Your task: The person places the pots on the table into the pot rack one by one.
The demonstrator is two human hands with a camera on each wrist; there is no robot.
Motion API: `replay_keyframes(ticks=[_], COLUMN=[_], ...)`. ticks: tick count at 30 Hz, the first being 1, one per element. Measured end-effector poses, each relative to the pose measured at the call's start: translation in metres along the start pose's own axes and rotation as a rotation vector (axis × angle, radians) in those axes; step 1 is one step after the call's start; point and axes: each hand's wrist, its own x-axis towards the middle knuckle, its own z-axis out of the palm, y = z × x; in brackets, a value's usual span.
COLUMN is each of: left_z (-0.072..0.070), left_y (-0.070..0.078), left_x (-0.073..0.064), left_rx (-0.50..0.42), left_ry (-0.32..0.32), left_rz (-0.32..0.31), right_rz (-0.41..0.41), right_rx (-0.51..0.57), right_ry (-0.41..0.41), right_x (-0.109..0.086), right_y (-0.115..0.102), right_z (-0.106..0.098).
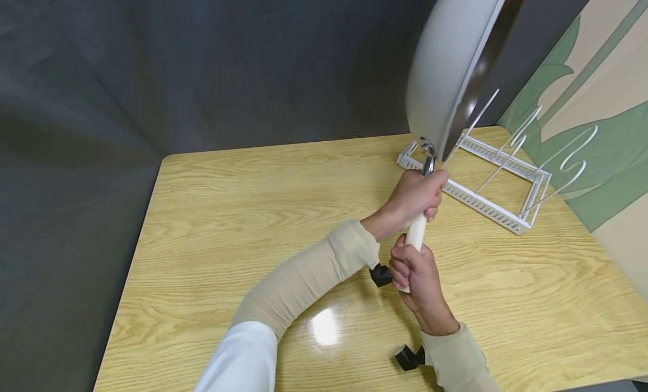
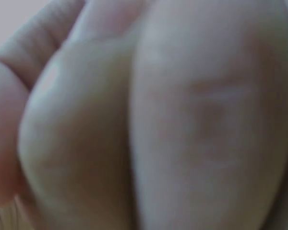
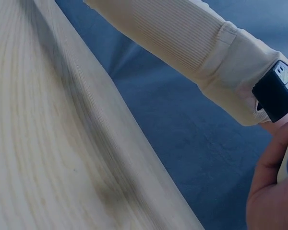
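Head view: a large round pan with a pale grey-white outer wall and a dark brown inner face [image 1: 450,71] is held raised above the far right part of a light wood-grain worktop [image 1: 228,240]. It stands on edge, inner face toward the right, its upper part cut off by the frame. Its straight cream-white handle [image 1: 416,233] points down toward the person and joins the body through a silver metal neck [image 1: 428,166].

The left hand [image 1: 417,195] grips the handle high, next to the neck; the right hand [image 1: 420,276] grips it lower, near its end. Both have fingers curled round it. Beige fabric sleeves [image 1: 304,279] cover the forearms, and a small black block [image 1: 409,358] sits at each wrist.

Behind the handle, on the worktop at right, rests a white metal rack with upright wire loops [image 1: 486,206]. The pan overlaps its left portion; contact cannot be determined.

Left wrist view: blurred, bent fingers [image 2: 211,120] fill most of the frame; the handle cannot be made out.

Right wrist view: the right hand closes round the handle's end at the right edge, below the left sleeve.
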Motion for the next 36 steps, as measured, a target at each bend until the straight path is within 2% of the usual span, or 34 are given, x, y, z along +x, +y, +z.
replay_keyframes(ticks=[8,20,36], left_z=[0.003,0.005,0.005], left_y=[-0.002,-0.006,-0.010], left_x=[-0.001,0.000,0.000], left_rx=[0.060,0.187,0.209], left_ry=[0.005,0.029,0.037], left_rz=[-0.015,-0.041,-0.070], right_rz=[-0.021,0.007,0.041], right_rx=[0.037,0.051,0.068], right_ry=[-0.025,-0.023,-0.038], right_x=[-0.001,0.000,0.002], right_y=[0.003,0.005,0.012], right_z=[-0.003,-0.004,-0.007])
